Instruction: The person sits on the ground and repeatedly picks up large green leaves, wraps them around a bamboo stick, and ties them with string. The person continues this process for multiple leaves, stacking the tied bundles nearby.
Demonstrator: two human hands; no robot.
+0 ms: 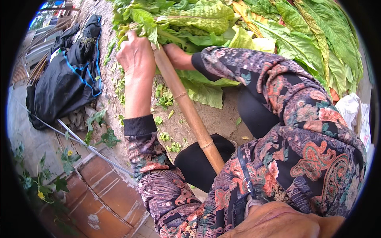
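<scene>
A bamboo pole [181, 97] slants from my lap up to a heap of large green leaves [198, 18]. At the pole's upper end my left hand [137, 53] is closed, its fingertips among the stalk ends of a green leaf [145, 23]. My right hand [176, 56] reaches in from the other side of the pole, close to its top. Its fingers are hidden behind the pole and the leaves, so their grip does not show. Some leaves are yellowing, and one broad leaf [205, 93] hangs below my right wrist.
More long leaves [317, 35] are piled at the right. On the left lies a black cloth bundle [65, 85] with blue edging, beside reddish-brown panels [105, 190] and a flowering vine [43, 178]. Leaf scraps [172, 146] litter the ground; a white bag [351, 107] is at far right.
</scene>
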